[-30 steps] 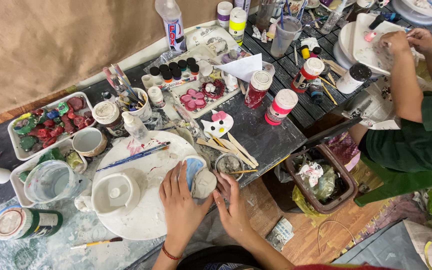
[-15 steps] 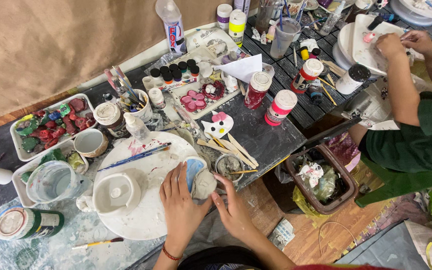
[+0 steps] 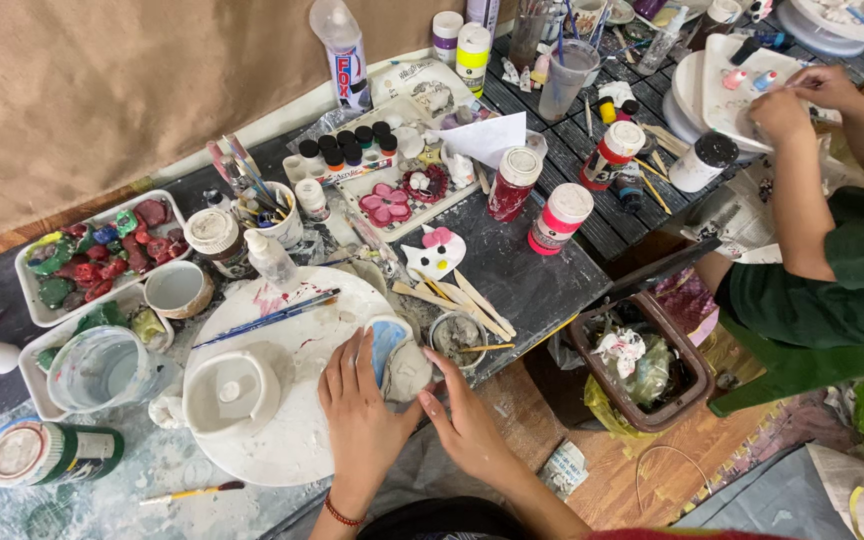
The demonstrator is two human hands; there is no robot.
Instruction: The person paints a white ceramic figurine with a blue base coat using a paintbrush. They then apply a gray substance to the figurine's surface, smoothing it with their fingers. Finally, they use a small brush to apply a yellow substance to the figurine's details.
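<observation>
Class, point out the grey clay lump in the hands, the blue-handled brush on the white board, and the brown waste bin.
Clay lump [image 3: 407, 370], head view, rounded top.
Blue-handled brush [image 3: 267, 318], head view, mid-handle.
Brown waste bin [image 3: 694, 398], head view, right rim.

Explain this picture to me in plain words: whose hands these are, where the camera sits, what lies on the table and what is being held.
The camera sits on a person's head, looking down. The left hand and right hand are that person's own; together they cup a small grey clay lump beside a blue-glazed piece, over a round white board. Around lie brushes, paint bottles, a water cup and a tray of painted pieces. At right, another person's hands work separately.
</observation>
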